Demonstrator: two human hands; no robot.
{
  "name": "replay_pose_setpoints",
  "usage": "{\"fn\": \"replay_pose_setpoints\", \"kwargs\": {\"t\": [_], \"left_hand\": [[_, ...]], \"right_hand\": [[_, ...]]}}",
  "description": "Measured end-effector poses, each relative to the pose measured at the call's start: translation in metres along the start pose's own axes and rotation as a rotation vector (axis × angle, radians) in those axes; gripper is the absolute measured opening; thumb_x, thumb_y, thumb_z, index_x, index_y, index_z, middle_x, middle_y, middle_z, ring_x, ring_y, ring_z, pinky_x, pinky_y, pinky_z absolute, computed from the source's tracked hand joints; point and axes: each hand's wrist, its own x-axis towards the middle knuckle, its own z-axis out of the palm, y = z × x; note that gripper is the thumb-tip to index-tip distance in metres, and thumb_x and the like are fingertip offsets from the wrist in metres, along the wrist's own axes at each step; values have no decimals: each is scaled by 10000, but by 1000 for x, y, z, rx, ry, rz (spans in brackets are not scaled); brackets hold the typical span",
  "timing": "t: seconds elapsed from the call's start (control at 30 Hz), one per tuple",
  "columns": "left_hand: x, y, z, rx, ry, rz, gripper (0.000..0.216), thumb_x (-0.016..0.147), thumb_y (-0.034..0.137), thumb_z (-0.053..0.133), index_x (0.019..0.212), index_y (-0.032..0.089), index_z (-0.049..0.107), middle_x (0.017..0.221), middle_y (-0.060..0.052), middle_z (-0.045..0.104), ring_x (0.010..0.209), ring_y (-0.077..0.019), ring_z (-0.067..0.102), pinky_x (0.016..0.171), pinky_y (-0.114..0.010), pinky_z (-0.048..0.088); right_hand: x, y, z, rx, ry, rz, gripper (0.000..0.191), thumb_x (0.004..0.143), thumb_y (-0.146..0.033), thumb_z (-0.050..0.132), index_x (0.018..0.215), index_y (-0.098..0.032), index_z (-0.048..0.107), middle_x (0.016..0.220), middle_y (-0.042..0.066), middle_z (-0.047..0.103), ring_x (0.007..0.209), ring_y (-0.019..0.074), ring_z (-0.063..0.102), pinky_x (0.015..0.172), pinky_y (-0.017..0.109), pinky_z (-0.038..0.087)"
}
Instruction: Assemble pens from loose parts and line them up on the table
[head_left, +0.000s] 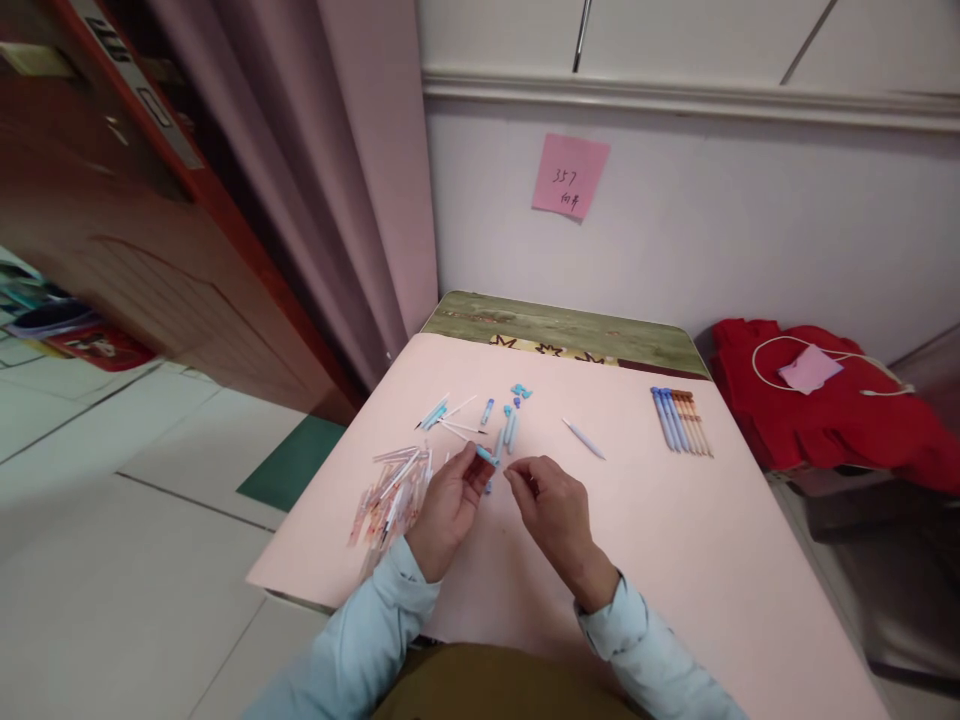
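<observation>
Between the thumb and fingers of my left hand is a light blue pen barrel, held over the middle of the table. My right hand is just to its right, apart from it. Its thumb and index finger are pinched together, and anything between them is too small to make out. Beyond my hands lie blue barrel pieces and small blue pen toppers. White refills are scattered beyond my left hand. Beside that wrist spreads a pile of mixed pen parts.
A pale pen lies alone right of centre. Several blue and brown pens form a row at the right. The pink-covered table meets a wall with a pink note. Red cloth with a white cable is on the right; a wooden door is left.
</observation>
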Motion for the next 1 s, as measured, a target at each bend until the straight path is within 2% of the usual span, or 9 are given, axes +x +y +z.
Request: {"fn": "replay_pose_setpoints", "kwargs": {"t": [0.17, 0.33, 0.47, 0.6, 0.67, 0.73, 0.87, 0.93, 1.0], "left_hand": [[-7, -6, -5, 86, -72, 70, 104, 763, 198, 743, 774, 118, 677, 805, -62, 701, 762, -143, 660, 768, -268, 548], [-12, -9, -8, 56, -94, 12, 157, 726, 211, 783, 796, 125, 672, 799, -41, 693, 758, -131, 650, 769, -253, 545], [-18, -13, -10, -58, 11, -144, 121, 757, 144, 762, 778, 121, 645, 775, -37, 688, 719, -110, 653, 742, -223, 550], [-27, -13, -9, -140, 103, -247, 54, 860, 82, 635, 814, 110, 630, 765, -46, 686, 698, -107, 664, 700, -211, 567], [-27, -5, -9, -159, 142, -242, 92, 896, 74, 578, 823, 108, 622, 758, -49, 685, 683, -111, 668, 681, -219, 580], [-25, 11, -9, -178, 178, -180, 123, 912, 66, 545, 819, 109, 613, 754, -49, 683, 669, -112, 670, 662, -222, 591], [-14, 51, -13, -252, 192, -10, 130, 932, 74, 515, 850, 108, 610, 757, -44, 675, 663, -101, 671, 652, -206, 603], [-12, 63, -14, -272, 190, 15, 119, 937, 88, 515, 870, 101, 612, 768, -50, 675, 678, -107, 679, 651, -209, 610], [-12, 66, -13, -280, 196, 2, 114, 934, 84, 516, 874, 99, 611, 766, -54, 671, 678, -114, 681, 641, -217, 614]], "right_hand": [[-3, 2, 0, -66, -100, 9, 195, 948, -301, 523, 857, -207, 667, 801, 35, 696, 691, 151, 643, 619, 232, 408], [-4, -1, -2, -60, -106, 11, 192, 951, -303, 527, 848, -204, 656, 792, 21, 685, 674, 146, 627, 606, 234, 392], [-7, -2, 0, 6, -68, 32, 219, 932, -353, 563, 797, -198, 637, 754, 14, 671, 625, 131, 598, 587, 225, 387], [-11, -1, 3, 147, -73, 117, 280, 869, -423, 644, 714, -192, 610, 654, -9, 627, 562, 114, 548, 544, 210, 378], [-11, 6, 0, 222, -87, 167, 314, 866, -456, 638, 698, -192, 607, 608, -22, 593, 538, 109, 517, 531, 206, 374], [-11, 21, -7, 236, -65, 223, 346, 883, -484, 602, 697, -192, 615, 568, -33, 551, 517, 107, 481, 518, 210, 362], [-9, 60, -23, 99, -1, 314, 365, 876, -501, 595, 677, -196, 622, 520, -46, 495, 492, 114, 451, 503, 223, 333], [-8, 70, -24, 33, -23, 306, 343, 867, -480, 610, 670, -200, 620, 531, -41, 523, 494, 120, 471, 509, 230, 333], [-8, 68, -18, 2, -72, 245, 286, 864, -433, 622, 697, -202, 641, 591, -23, 588, 523, 129, 516, 531, 236, 348]]}}
